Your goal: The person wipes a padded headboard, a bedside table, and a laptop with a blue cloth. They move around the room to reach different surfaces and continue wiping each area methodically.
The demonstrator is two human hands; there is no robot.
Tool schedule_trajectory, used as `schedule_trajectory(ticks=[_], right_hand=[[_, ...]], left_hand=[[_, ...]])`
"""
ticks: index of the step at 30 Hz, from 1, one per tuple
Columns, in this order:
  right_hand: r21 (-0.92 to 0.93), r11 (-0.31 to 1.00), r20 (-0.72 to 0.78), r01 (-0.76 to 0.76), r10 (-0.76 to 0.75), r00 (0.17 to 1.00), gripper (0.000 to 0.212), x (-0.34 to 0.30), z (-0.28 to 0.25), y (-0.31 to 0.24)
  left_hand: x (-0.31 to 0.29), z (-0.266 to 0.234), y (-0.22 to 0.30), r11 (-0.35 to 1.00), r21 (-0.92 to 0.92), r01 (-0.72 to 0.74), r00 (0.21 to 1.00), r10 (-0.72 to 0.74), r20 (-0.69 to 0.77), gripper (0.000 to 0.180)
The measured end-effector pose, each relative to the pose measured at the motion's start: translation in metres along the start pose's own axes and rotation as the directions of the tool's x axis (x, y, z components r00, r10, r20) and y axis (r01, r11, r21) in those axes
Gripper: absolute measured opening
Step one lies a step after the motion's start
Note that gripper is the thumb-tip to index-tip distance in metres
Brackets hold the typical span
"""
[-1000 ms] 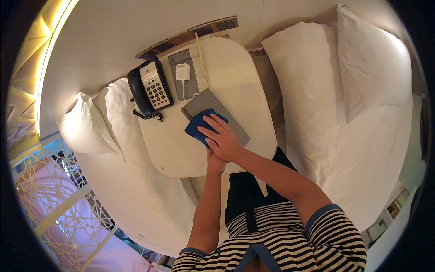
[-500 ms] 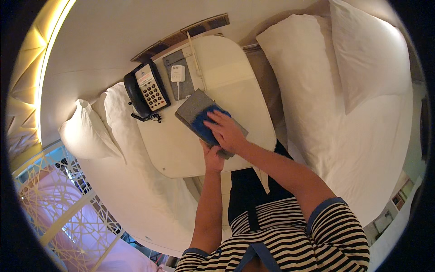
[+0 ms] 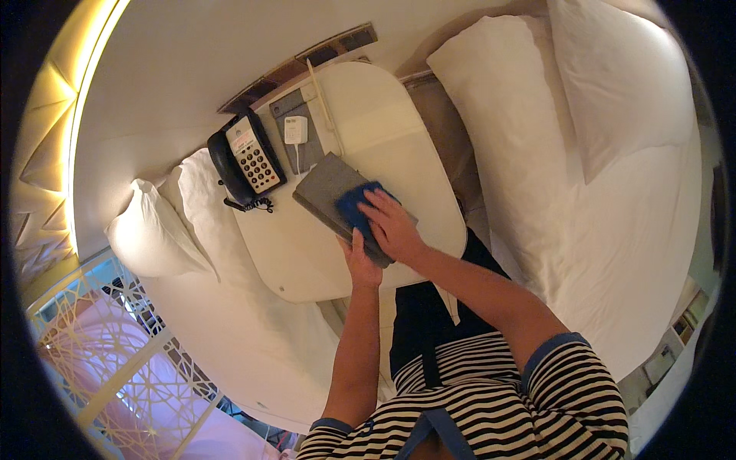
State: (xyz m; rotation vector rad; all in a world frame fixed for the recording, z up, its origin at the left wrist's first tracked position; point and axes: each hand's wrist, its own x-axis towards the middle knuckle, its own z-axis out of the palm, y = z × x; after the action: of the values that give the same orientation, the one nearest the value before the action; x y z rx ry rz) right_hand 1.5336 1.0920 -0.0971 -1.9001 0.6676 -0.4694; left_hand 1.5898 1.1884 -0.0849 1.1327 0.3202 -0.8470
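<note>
Above the white bedside table [image 3: 376,100] I hold a grey, fabric-looking rectangular box [image 3: 323,184] at a slant. My left hand [image 3: 363,262] grips its near edge, thumb on top and the other fingers hidden beneath. A blue cloth [image 3: 353,202] lies bunched on the box's upper face. Over the cloth, my right hand [image 3: 397,228] presses it down, fingers together and bent over it. What lies under the cloth is hidden.
On the table are a black desk telephone [image 3: 247,157] with a coiled cord, a white charger plug [image 3: 296,130] on a grey mat [image 3: 308,153], and a pale thin stick [image 3: 320,96]. Beds with white pillows [image 3: 625,92] flank it. A white lattice screen [image 3: 123,360] stands at lower left.
My right hand and the cloth have slid toward the box's near right end, baring more of its grey top. My left thumb now shows on the box's face. The view has shifted slightly.
</note>
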Motion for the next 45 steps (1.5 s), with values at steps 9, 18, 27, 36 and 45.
schedule_trajectory(ticks=[9,18,27,36,45], right_hand=[[0.003,0.992,-0.127,-0.129,0.128,0.984,0.036,-0.066,-0.011,-0.003],[0.338,0.908,0.167,-0.249,0.202,0.965,0.04,0.009,-0.039,0.016],[0.652,0.648,0.372,-0.394,0.179,0.911,0.039,0.067,-0.045,-0.017],[0.468,0.857,0.315,-0.217,0.068,0.947,0.035,-0.02,-0.086,-0.039],[0.349,0.934,-0.215,-0.077,0.16,0.964,0.037,-0.04,-0.076,-0.067]], left_hand=[[0.004,-0.005,-0.001,0.983,0.181,-0.037,0.999,0.034,0.019,0.044],[-0.028,-0.014,0.025,0.978,0.117,0.174,0.984,-0.177,0.017,0.059],[-0.055,-0.031,0.009,0.965,-0.024,0.26,0.955,-0.254,0.15,0.063],[-0.04,-0.031,0.027,0.914,-0.333,0.23,0.973,-0.221,0.066,0.058],[-0.068,0.028,0.024,0.88,-0.422,0.216,0.957,-0.277,-0.088,0.051]])
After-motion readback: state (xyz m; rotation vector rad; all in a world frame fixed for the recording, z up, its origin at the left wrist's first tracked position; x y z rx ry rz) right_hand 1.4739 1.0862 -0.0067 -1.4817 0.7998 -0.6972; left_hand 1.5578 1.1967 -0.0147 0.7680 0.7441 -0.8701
